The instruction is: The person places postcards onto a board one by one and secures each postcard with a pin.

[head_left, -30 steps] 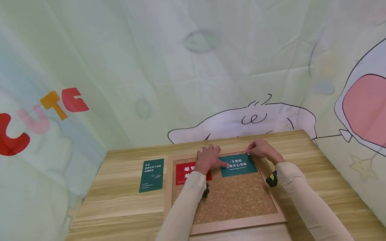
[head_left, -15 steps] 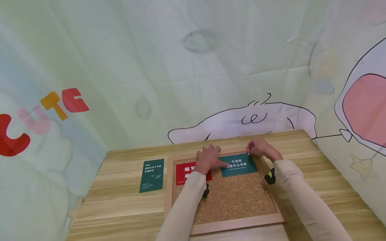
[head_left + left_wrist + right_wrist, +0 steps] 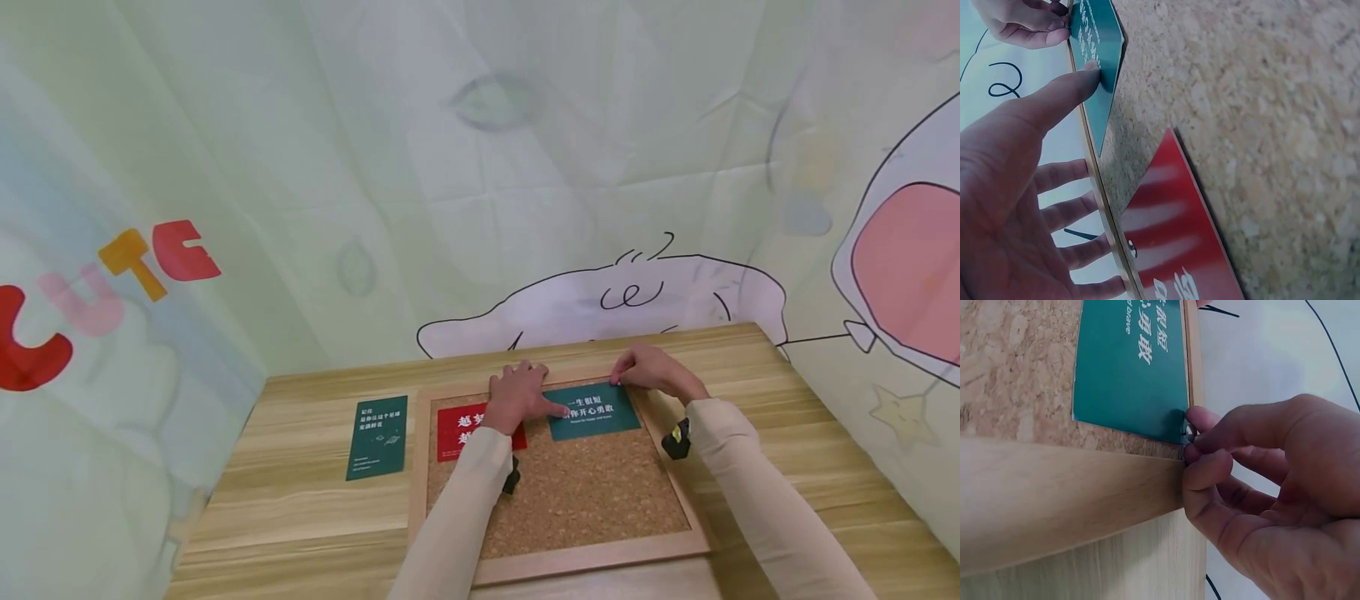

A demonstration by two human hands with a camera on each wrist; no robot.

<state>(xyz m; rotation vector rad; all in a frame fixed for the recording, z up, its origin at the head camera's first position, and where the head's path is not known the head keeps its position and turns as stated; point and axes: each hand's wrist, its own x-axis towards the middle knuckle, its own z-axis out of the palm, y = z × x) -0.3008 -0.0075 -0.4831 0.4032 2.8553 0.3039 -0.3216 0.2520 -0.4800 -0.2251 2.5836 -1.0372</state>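
Observation:
A wood-framed cork board (image 3: 585, 500) lies on the table. On its upper right sits a green card (image 3: 600, 427) with white writing. My right hand (image 3: 651, 371) pinches a silver thumbtack (image 3: 1190, 432) at the card's top right corner, close to the frame. The thumb of my left hand (image 3: 517, 398) presses the card's left part, while its other fingers spread over the board's far edge. Below my left hand, a red card (image 3: 452, 432) is partly covered by my wrist; another thumbtack (image 3: 1132, 248) shows near its top edge in the left wrist view.
A second green card (image 3: 375, 450) lies on the wooden table (image 3: 300, 500) left of the board. The board's wooden frame (image 3: 600, 558) forms a raised edge. A printed curtain (image 3: 337, 167) hangs behind the table.
Both hands hold nearly the same places; the right hand shifts only slightly at the green card's corner. The cards and the board have not moved.

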